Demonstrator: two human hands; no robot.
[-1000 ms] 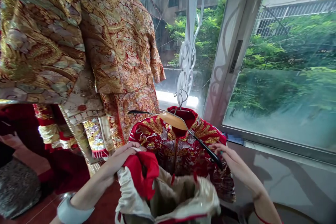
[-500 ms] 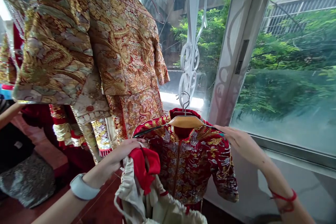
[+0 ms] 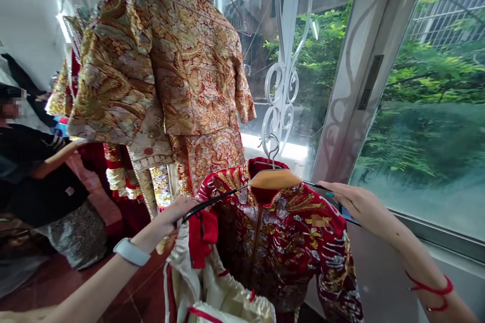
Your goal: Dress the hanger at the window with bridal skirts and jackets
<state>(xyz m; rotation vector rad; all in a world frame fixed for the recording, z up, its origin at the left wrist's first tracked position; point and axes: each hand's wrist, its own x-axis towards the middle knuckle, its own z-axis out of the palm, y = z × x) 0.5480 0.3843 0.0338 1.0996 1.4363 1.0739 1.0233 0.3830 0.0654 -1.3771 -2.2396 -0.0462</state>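
Observation:
A red jacket [image 3: 261, 242] with gold and silver embroidery hangs below the white scrollwork stand. Lying across its collar is a clothes hanger [image 3: 276, 179] with a wooden middle and thin black arms; two metal hooks rise behind it. My left hand [image 3: 178, 216] is closed around the hanger's left end. A cream skirt-like garment [image 3: 227, 292] with a gathered waist and a red cloth piece [image 3: 202, 237] hangs just beneath that hand. My right hand [image 3: 356, 202] pinches the right end, above the jacket's shoulder. Part of its grip is hidden.
A large gold-patterned jacket [image 3: 197, 70] hangs at the left on a thin pink wire hanger, with more garments behind it. White scrolled metalwork [image 3: 281, 86] stands before the window [image 3: 424, 151]. A person in black [image 3: 41, 171] is at the far left.
The view has swung left, bringing the other person into sight. Both hands have spread slightly apart, and the hanger's black arms now stand off the red jacket's shoulders.

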